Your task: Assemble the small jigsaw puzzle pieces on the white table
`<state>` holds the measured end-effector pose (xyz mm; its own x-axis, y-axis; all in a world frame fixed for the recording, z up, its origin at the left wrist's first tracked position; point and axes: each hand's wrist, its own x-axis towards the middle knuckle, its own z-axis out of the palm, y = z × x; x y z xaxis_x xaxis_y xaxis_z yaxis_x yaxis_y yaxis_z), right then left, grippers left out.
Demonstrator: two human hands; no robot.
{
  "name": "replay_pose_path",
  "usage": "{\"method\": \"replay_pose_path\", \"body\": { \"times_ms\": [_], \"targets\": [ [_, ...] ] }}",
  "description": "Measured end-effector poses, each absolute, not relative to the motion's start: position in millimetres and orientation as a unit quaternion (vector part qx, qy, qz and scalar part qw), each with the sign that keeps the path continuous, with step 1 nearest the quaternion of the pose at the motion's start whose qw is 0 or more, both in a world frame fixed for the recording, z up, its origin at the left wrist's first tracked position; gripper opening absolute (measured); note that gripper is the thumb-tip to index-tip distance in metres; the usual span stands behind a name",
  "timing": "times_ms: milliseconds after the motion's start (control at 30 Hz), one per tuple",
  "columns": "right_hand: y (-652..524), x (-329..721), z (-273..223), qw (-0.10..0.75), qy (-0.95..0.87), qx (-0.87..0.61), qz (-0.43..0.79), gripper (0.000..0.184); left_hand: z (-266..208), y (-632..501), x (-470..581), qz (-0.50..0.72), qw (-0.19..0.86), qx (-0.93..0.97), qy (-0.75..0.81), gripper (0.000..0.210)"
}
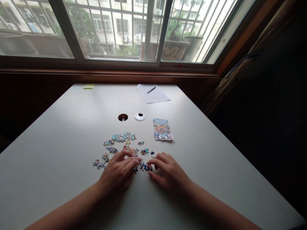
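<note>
Small jigsaw puzzle pieces (123,137) lie in a loose, spread-out cluster on the white table. My left hand (120,167) rests over the near side of the cluster, its fingers curled and their tips together at a puzzle piece (141,162); its palm hides some pieces. Just right of it, my right hand (168,169) has thumb and forefinger closed around the edge of a dark puzzle piece (150,168) low on the table. The two sets of fingertips are a short gap apart. Above the right hand lies a colourful picture card (163,129) with cartoon figures.
Beyond the pieces are a round hole (123,117) in the tabletop and its silver cover (139,116). Farther back lie paper sheets (153,94) with a pen (151,89) on top, and yellow sticky notes (88,86). A barred window (120,32) stands behind the table (59,134).
</note>
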<state>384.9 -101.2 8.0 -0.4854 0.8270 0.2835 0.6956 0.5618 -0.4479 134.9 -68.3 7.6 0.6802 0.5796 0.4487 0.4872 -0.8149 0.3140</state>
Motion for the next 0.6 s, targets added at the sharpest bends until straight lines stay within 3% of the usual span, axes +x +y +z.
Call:
{"method": "replay_pose_path", "body": {
  "times_ms": [433,600],
  "targets": [
    [-93,382,29,0.159,-0.904,-0.395,0.035,0.012,8,-68,135,0.263,0.076,0.916,0.293,0.035],
    [-80,383,38,0.159,-0.909,-0.385,0.023,0.021,8,-68,136,0.263,0.074,0.915,0.296,0.026]
  ]
}}
